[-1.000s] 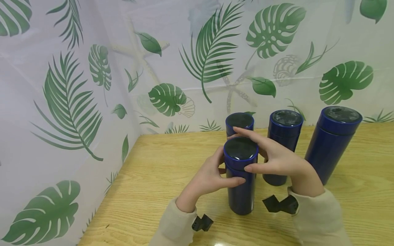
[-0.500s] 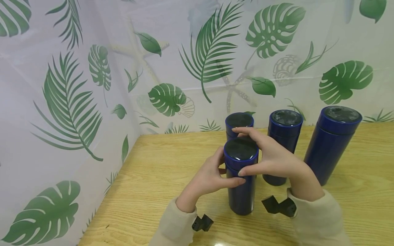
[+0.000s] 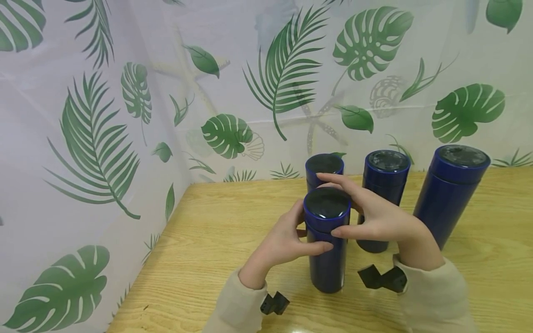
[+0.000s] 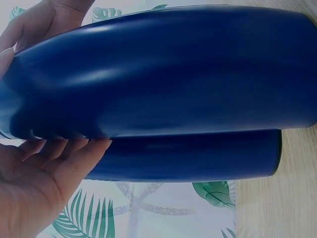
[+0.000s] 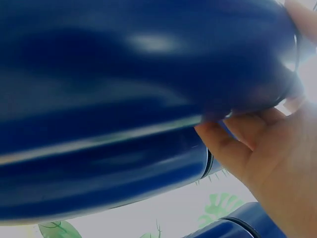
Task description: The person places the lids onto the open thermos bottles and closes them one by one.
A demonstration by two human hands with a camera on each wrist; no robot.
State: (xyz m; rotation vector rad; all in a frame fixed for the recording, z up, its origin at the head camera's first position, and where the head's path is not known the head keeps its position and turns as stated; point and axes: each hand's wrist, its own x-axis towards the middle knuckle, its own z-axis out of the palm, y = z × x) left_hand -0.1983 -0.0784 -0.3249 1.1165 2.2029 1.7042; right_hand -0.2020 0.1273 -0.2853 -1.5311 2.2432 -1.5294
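In the head view a dark blue thermos [image 3: 327, 266] with a glossy black top stands upright on the table. My left hand [image 3: 284, 240] grips its body from the left, thumb across the front. On the other side, my right hand [image 3: 376, 217] curls round the lid [image 3: 326, 225], its thumb at the front near the seam. The left wrist view shows the left fingertips [image 4: 99, 146] against the blue body. Right fingertips touch the thermos near the lid seam in the right wrist view, where the right hand [image 5: 275, 148] is partly cut off.
A second blue thermos [image 3: 325, 164] stands just behind the held one, partly hidden. To the right stand two more, a middle thermos [image 3: 385, 180] and a right-hand thermos [image 3: 451, 194]. A leaf-printed sheet [image 3: 225, 92] rises behind the wooden table [image 3: 200, 240].
My right thumb slid left along the lid's front, then returned right; the right fingers shifted slightly with it. The left hand keeps its grip and the thermos stays in place.
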